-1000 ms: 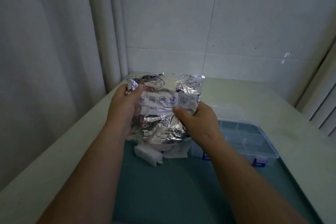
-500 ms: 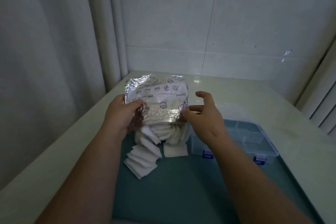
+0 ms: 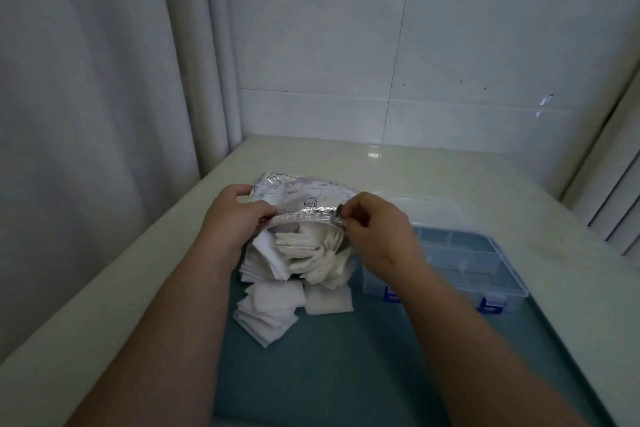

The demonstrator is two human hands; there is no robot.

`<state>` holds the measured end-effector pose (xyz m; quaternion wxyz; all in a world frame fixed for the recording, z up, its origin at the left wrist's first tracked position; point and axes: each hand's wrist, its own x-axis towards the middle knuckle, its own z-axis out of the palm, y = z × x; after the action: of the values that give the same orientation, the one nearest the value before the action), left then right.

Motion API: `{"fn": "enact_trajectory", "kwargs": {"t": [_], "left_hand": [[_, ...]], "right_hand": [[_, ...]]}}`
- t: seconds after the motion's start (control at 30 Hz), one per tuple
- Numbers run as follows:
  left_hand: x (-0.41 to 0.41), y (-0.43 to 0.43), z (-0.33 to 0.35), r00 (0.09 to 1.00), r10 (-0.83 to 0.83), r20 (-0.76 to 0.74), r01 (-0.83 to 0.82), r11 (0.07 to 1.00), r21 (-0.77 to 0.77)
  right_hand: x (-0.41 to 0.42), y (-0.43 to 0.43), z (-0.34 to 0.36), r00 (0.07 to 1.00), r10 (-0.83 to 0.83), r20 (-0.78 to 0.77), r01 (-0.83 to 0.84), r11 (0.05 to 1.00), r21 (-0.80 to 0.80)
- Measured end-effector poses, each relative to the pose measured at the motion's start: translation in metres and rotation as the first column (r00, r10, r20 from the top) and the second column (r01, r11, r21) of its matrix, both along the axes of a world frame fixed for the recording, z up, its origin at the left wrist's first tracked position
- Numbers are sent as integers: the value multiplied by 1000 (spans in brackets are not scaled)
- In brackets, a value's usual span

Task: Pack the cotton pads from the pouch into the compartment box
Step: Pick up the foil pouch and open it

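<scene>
The silver foil pouch (image 3: pixel 304 196) is held mouth-down, its rim pinched by the curled fingers (image 3: pixel 259 211) of the left hand (image 3: pixel 233 222) and the right hand (image 3: pixel 375 230). Below it, white square cotton pads (image 3: pixel 273 305) are piled beside the clear plastic compartment box (image 3: pixel 460 260).

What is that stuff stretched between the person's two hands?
In the head view, the foil pouch spans from the left hand to the right hand, its open mouth between them, with white cotton pads hanging out.

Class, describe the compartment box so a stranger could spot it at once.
On the pale counter lies a teal mat. At its right side, beside the right hand, sits the compartment box: clear plastic with dividers and two blue latches, unlike the silver pouch and white cotton pads.
</scene>
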<state>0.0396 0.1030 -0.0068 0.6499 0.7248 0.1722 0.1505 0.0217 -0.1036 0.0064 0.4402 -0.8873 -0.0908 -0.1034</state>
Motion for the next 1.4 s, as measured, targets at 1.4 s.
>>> {"fn": "enact_trajectory", "kwargs": {"t": [1.4], "left_hand": [[-26, -32, 19, 927, -376, 6, 201, 508, 838]], "right_hand": [[-29, -16, 3, 952, 268, 146, -75, 668, -740]]}}
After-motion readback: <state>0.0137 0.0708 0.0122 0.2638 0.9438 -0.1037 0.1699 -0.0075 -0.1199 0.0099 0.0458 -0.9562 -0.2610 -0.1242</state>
